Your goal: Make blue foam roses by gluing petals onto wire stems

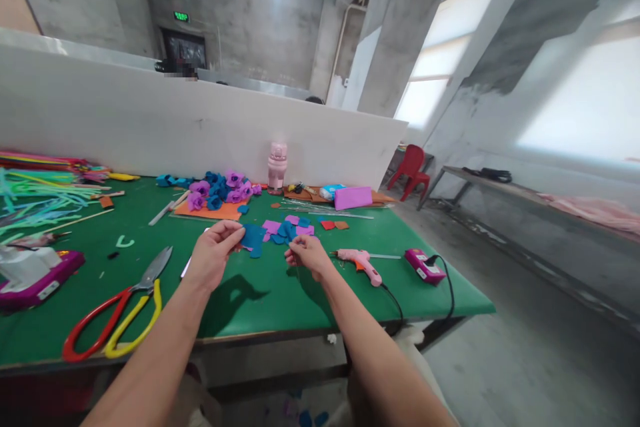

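Note:
My left hand (220,250) pinches a flat blue craft-paper piece (254,241) by its left edge, above the green tabletop. To its right, my right hand (307,256) has thumb and fingertips pressed together; anything between them is too small to make out. Just beyond the hands lies a loose pile of cut purple pieces (273,227) and blue pieces (287,230). Farther back, purple flowers (197,197) and blue flowers (216,185) are bunched on an orange sheet (210,210). A pink glue gun (361,263) lies on its side right of my right hand.
Large scissors (127,303) with red and yellow handles lie at left, near a purple power strip (45,280). Colourful strips (45,193) spread behind. A pink bottle (277,168) stands before the white partition (210,127). Another purple power block (424,266) sits at right with its cable.

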Demonstrator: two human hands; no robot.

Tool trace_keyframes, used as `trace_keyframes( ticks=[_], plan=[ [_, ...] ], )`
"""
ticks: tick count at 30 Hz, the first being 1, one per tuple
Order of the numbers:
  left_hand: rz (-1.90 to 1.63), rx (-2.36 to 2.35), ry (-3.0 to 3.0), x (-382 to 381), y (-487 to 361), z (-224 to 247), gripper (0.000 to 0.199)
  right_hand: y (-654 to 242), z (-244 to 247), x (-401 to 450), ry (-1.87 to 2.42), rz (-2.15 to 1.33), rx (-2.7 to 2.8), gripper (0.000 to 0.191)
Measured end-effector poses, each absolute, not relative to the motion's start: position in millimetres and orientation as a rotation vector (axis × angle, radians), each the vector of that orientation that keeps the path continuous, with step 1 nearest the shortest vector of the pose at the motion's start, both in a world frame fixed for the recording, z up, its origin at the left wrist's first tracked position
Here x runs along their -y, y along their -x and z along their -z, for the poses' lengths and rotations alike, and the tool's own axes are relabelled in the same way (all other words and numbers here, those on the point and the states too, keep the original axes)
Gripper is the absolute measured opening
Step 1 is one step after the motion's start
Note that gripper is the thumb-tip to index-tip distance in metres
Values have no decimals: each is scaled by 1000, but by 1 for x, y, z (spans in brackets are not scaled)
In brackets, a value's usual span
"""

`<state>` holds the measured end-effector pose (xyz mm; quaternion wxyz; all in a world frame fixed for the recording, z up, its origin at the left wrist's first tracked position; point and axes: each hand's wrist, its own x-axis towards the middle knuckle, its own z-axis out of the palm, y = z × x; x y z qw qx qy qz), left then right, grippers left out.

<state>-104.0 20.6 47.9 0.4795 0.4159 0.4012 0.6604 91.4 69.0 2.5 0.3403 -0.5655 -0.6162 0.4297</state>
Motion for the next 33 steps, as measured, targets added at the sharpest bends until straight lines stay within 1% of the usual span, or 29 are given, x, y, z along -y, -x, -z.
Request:
trace_keyframes(
  ticks=[2, 4, 5, 7, 12, 17, 21, 29, 31, 33],
  plan=[
    [-1547, -1000, -1054, -19, 94, -48, 24, -105, -10, -62, 1186, -1341, 1394, 12],
    [-1490, -1005, -1080, -17, 83, -48, 24, -116, -14, -54, 852, -1567, 1152, 22],
    [-1469, -1004, -1083, -16, 77, -48, 24, -119, -15, -50, 732, -1644, 1060, 25],
    [-1431, -1004, -1074, -15, 66, -48, 24, -124, -14, -42, 621, -1736, 951, 27],
    [-1345, -1034, -1102, -13, 45, -50, 23, -130, -8, -27, 609, -1800, 896, 24],
    [-1335, -1083, -1167, -14, 40, -48, 21, -139, -9, -24, 721, -1778, 894, 32],
    [-1331, -1116, -1195, -15, 44, -45, 20, -144, -8, -21, 725, -1747, 913, 32],
    [-1334, -1159, -1262, -15, 54, -46, 22, -146, -18, -8, 771, -1625, 1356, 22],
    [-1320, -1151, -1294, -15, 56, -48, 21, -144, -20, -6, 791, -1667, 1466, 27],
    [-1281, -1143, -1348, -13, 57, -51, 18, -142, -20, -6, 825, -1684, 1551, 38]
  ],
)
